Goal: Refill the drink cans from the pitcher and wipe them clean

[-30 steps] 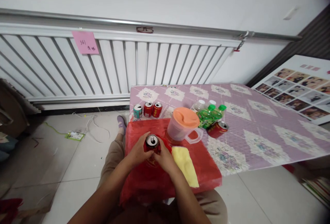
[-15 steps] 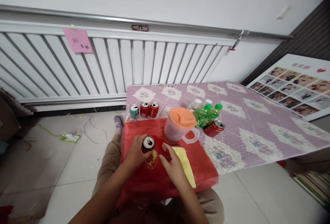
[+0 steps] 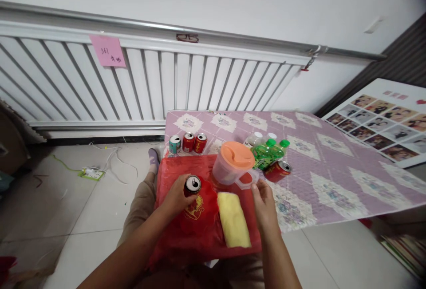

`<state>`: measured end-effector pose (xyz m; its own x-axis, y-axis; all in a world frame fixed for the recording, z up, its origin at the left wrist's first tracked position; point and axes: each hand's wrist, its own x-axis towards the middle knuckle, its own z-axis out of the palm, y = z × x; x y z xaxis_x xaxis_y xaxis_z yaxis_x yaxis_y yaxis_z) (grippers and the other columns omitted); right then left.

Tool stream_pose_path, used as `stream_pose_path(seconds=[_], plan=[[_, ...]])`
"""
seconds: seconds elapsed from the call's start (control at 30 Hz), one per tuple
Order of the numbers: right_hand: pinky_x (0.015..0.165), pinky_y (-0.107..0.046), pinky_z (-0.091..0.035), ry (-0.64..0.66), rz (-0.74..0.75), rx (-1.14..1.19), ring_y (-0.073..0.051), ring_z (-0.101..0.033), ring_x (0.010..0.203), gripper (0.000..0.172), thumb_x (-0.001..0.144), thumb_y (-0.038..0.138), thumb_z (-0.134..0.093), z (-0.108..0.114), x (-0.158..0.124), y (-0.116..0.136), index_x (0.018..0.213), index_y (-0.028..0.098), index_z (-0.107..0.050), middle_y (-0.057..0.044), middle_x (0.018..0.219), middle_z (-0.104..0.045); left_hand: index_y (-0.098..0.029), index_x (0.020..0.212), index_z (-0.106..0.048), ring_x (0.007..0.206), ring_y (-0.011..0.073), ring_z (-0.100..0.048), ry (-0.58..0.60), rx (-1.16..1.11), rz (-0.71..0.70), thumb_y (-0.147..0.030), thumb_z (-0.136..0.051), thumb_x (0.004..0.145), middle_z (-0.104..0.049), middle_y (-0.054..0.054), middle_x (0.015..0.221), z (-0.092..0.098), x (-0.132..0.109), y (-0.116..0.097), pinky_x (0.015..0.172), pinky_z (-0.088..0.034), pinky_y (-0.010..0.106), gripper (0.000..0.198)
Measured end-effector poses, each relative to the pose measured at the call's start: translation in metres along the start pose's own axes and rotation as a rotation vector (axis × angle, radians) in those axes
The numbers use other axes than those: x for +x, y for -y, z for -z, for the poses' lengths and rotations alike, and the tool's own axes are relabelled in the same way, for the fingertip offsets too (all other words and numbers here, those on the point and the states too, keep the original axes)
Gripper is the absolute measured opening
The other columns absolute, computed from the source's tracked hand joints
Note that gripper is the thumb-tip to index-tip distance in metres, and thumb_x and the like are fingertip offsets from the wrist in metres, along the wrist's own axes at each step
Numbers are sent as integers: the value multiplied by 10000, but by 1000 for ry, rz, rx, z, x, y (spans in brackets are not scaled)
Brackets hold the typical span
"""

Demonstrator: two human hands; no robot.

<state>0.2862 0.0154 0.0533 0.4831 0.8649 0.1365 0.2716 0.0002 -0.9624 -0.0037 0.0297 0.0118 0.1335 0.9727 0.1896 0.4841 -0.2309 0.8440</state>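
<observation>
Right grip (image 3: 266,202) has moved from beside the black-topped can (image 3: 192,188) to the pitcher's handle (image 3: 244,186)

Flowered desk (image 3: 328,164) spreads ahead of the right grip and to its right. Red cloth (image 3: 196,235) is lying under the left grip (image 3: 178,195). Clear pitcher (image 3: 226,172) stands ahead and to the left of the right grip, which is loosely spread; if it touches the handle, I cannot tell. Yellow cloth (image 3: 233,220) rests between both grips, nearer to the right one. Left grip is wrapped around the can.
</observation>
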Motion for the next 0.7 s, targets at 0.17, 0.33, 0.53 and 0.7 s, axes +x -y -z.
stream_pose_path(seconds=[0.17,0.33,0.53,0.7], plan=[[947,-443,-494,99,-21,98,-257,-655,1023,484,806,598,-631,-8,18,-6,1069,194,-677,-89,1069,-728,-196,1246,-512,1223,267,-577,8,-13,-2,-141,-758,686,-607,105,1287,1,-1,-3,1095,-443,482,614],[785,-384,-527,50,-92,239,-214,-665,799,524,707,652,-717,-18,34,-19,914,171,-708,-55,861,-737,-204,1248,-520,1221,273,-579,4,-21,-2,-122,-771,668,-616,101,1279,1,0,-4,1101,-438,481,637],[616,-294,-497,23,-144,357,-137,-574,587,558,572,707,-786,-28,42,-12,628,192,-578,27,587,-612,-203,1243,-531,1205,276,-586,1,-27,-8,-120,-776,664,-622,99,1266,1,0,-3,1084,-450,481,633],[563,-260,-489,12,-163,451,-106,-537,530,580,537,704,-808,-32,53,6,645,215,-516,75,545,-549,-193,1266,-518,1236,283,-568,-18,-40,-4,-102,-773,655,-610,109,1297,0,-2,-1,1099,-430,489,668]])
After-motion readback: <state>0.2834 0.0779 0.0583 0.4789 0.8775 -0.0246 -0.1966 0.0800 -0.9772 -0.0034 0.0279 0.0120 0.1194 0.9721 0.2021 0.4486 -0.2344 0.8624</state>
